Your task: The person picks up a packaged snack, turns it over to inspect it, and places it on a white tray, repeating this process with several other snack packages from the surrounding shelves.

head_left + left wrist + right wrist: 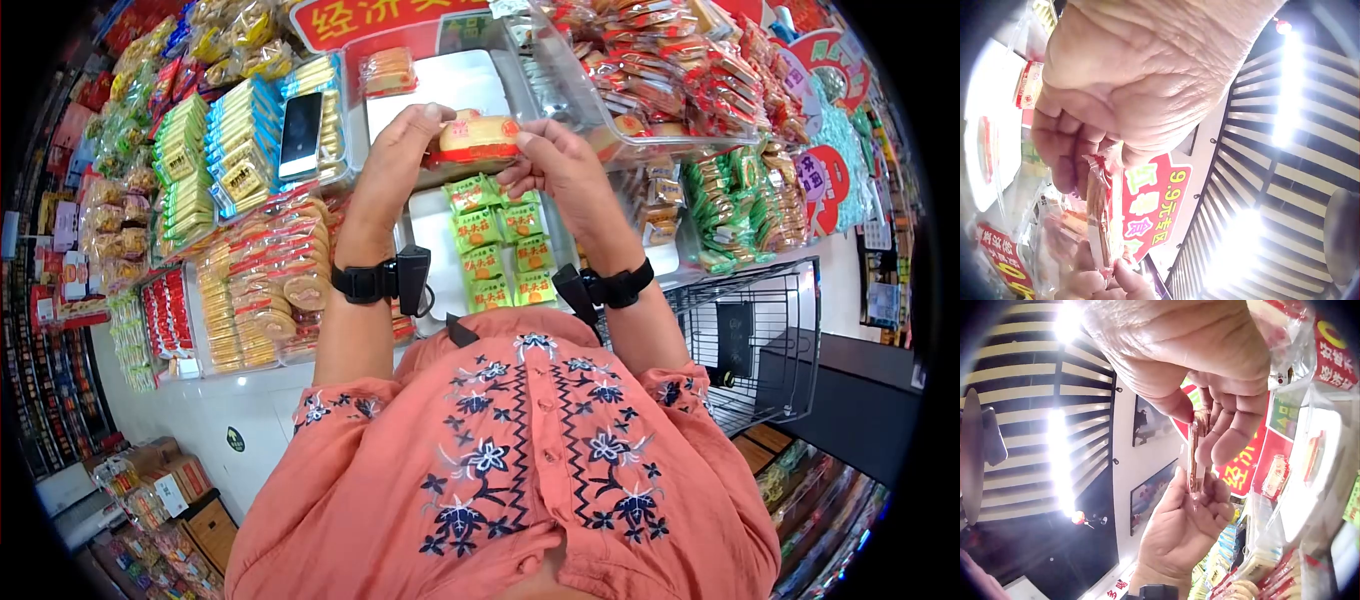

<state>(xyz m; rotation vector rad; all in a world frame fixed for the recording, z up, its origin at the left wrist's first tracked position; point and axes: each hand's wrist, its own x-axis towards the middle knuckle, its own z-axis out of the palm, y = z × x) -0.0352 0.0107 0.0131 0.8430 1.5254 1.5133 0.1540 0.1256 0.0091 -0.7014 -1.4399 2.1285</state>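
Both hands hold one wrapped snack pack point(478, 140), flat and tan inside clear plastic with red print, above the white-bottomed bin point(440, 90). My left hand point(393, 165) pinches its left end; in the left wrist view the pack point(1099, 219) appears edge-on. At the other end, my right hand point(572, 170) grips the wrapper between thumb and fingers, and the right wrist view shows the pack point(1196, 459) between both hands. Another red-and-clear pack point(388, 72) lies in the bin's far left corner. Green packets point(500, 245) stand in rows in the bin nearer my body.
A phone point(300, 135) lies on blue and yellow packets at left. Round wrapped biscuits point(270, 270) fill the front left bin. Red-wrapped snacks point(660, 70) are heaped in a clear bin at right. A wire cart point(765, 350) stands at my right side.
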